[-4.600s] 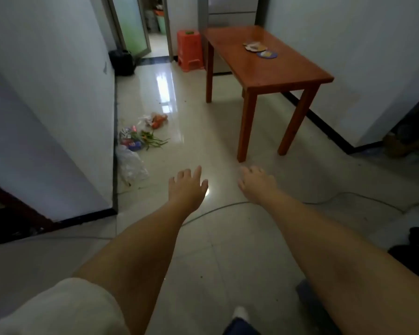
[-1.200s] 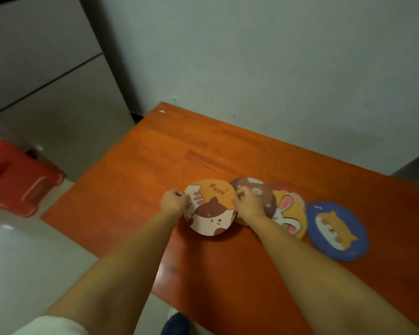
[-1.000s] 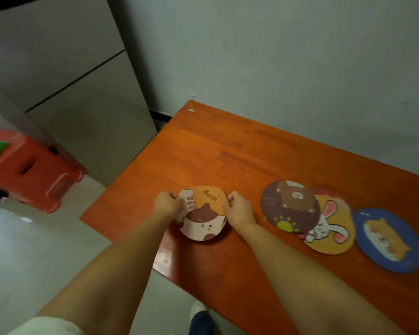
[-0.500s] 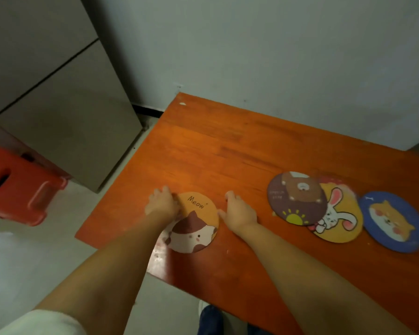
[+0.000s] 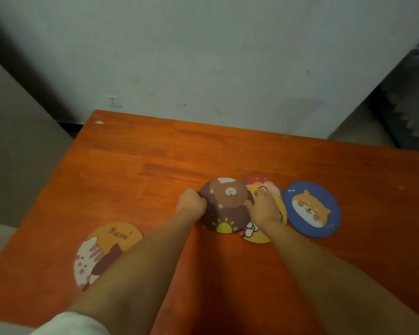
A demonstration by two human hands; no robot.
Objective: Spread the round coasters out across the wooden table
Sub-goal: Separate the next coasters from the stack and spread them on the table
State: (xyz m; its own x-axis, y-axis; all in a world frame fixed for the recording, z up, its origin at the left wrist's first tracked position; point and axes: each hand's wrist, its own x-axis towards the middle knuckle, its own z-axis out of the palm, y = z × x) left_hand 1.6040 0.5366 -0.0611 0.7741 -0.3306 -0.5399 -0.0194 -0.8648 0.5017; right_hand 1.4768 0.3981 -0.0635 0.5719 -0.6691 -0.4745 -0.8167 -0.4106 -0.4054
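Here, both hands closed on the brown bear coaster (image 5: pixel 228 206): left hand (image 5: pixel 191 203) pinching its left edge, right hand (image 5: pixel 264 206) pinching its right edge, fingers curled tight. Lying over the yellow rabbit coaster (image 5: pixel 259 234), itself partly hidden under the right hand and wrist. Just behind, a sliver of a red coaster (image 5: pixel 257 180), mostly covered. Just to the right, a blue dog coaster (image 5: pixel 312 209), flat on the wooden table (image 5: pixel 143 165). Well apart at the near left, the orange "Meow" cat coaster (image 5: pixel 102 250), flat, partly covered by the left forearm. Behind the table, a pale wall (image 5: pixel 203 56).
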